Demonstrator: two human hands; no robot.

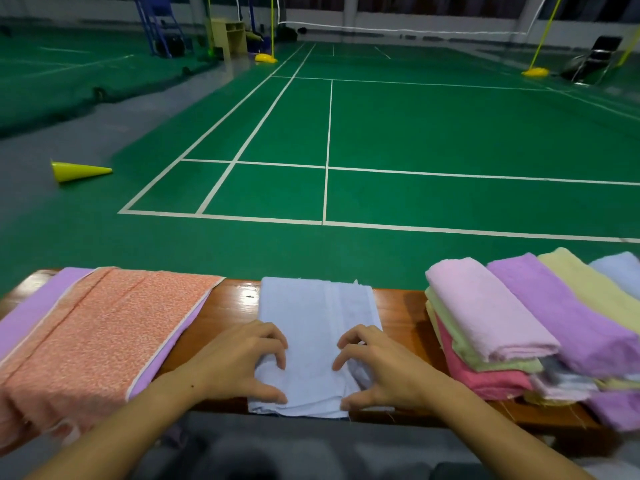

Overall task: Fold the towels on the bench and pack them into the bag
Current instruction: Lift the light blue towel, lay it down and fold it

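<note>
Both hands, left hand (pixel 239 362) and right hand (pixel 377 365), pinch the near end of the blue towel (pixel 317 317) lying mid-bench (pixel 398 306), so the fold should probably lift both corners evenly, edges matched.

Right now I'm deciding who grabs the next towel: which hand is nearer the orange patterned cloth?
Left. The left hand rests on the light blue towel's near-left part, beside the orange patterned cloth; the right hand sits on the towel's right side, farther away.
</note>
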